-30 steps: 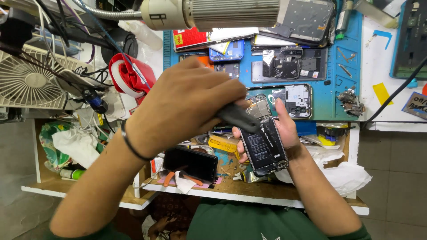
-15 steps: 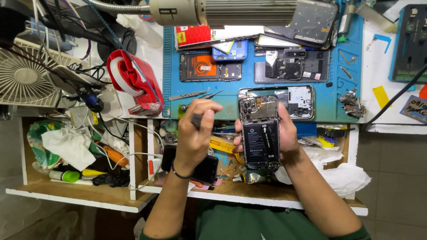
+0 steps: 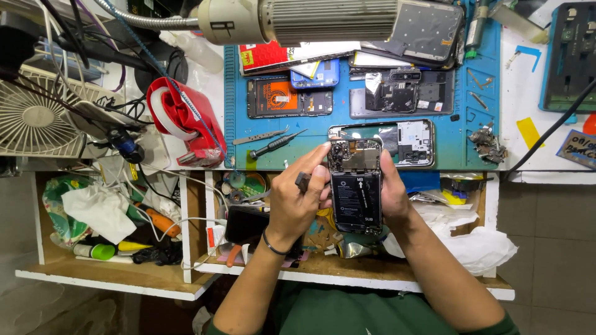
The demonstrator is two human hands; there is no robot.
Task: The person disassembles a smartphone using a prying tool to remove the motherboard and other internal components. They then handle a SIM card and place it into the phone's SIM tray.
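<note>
Below, both hands (image 3: 347,198) hold opened phone (image 3: 355,186); shelf compartment (image 3: 112,273) holds rags (image 3: 99,211)

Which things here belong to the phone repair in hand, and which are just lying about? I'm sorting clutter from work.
In hand:
opened phone, held by right hand
small dark part, pinched in left hand

Lying about:
screwdriver and tweezers on blue mat
red tape dispenser
fan
crumpled paper
</note>
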